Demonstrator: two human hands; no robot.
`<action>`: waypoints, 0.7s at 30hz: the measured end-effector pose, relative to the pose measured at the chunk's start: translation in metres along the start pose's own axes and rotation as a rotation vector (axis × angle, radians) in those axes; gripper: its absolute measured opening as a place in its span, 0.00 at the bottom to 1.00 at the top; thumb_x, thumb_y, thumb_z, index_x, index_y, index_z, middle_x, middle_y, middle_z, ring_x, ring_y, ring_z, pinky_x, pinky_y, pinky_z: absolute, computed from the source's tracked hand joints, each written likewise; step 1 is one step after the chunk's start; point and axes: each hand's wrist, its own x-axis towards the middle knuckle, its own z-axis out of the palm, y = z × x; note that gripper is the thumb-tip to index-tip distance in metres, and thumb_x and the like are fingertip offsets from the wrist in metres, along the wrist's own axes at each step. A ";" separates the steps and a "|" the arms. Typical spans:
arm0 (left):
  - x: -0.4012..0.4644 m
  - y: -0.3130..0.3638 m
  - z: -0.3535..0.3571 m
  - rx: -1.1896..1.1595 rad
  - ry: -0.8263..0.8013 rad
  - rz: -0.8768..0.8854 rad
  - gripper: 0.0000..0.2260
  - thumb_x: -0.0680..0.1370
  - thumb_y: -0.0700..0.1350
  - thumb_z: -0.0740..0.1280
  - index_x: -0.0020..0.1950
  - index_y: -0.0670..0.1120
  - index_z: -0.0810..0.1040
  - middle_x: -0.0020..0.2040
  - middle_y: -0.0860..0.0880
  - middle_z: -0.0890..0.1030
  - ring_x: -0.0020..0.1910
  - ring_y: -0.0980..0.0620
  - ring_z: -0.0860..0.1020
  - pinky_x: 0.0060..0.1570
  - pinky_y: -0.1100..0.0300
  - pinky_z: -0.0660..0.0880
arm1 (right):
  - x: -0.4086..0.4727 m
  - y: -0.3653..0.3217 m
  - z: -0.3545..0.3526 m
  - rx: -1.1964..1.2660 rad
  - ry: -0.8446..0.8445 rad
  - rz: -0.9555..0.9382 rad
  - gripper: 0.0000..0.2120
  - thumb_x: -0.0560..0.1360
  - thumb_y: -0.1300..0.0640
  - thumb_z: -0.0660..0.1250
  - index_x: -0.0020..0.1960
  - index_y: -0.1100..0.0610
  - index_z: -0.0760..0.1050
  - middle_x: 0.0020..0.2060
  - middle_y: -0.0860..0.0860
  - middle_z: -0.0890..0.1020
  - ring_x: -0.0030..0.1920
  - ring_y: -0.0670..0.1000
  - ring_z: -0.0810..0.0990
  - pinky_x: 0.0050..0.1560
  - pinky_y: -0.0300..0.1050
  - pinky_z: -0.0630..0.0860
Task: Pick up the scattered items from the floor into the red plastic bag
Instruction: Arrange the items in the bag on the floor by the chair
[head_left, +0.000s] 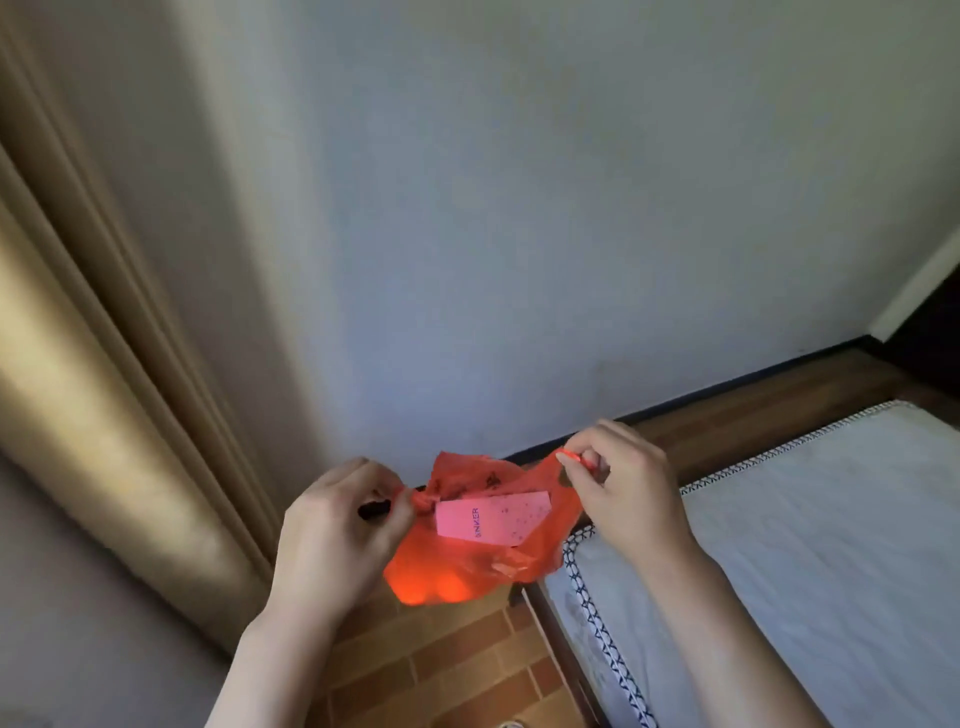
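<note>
Brick-tile floor (457, 670), white wall (519, 208), beige curtain (104, 364).

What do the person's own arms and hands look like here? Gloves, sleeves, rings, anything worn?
Both arms come up from the bottom edge, bare as far as the picture shows: no sleeves in view. The left hand and the right hand wear no gloves, and no ring, watch or bracelet shows. The nails look short and plain.

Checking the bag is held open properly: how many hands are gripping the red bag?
2. The left hand pinches the bag's left handle, the right hand its right handle; both are held above the floor.
</note>
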 end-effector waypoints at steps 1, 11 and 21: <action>0.012 0.000 0.010 -0.014 0.001 0.004 0.04 0.74 0.48 0.71 0.41 0.53 0.78 0.39 0.60 0.79 0.41 0.58 0.80 0.43 0.60 0.76 | 0.008 0.012 0.003 -0.001 0.014 0.018 0.09 0.72 0.65 0.76 0.39 0.54 0.79 0.34 0.43 0.71 0.35 0.47 0.72 0.37 0.46 0.73; 0.127 0.009 0.096 0.081 -0.010 -0.052 0.03 0.74 0.52 0.69 0.41 0.54 0.79 0.41 0.60 0.80 0.43 0.57 0.80 0.42 0.52 0.78 | 0.101 0.130 0.038 0.050 -0.029 0.062 0.11 0.72 0.65 0.77 0.39 0.53 0.77 0.34 0.44 0.73 0.36 0.46 0.72 0.37 0.47 0.75; 0.168 -0.030 0.121 0.271 0.014 -0.169 0.06 0.74 0.52 0.70 0.41 0.51 0.80 0.38 0.56 0.79 0.39 0.53 0.80 0.38 0.52 0.77 | 0.165 0.201 0.105 0.202 -0.119 0.095 0.10 0.72 0.64 0.78 0.40 0.53 0.79 0.33 0.45 0.75 0.35 0.48 0.74 0.36 0.48 0.76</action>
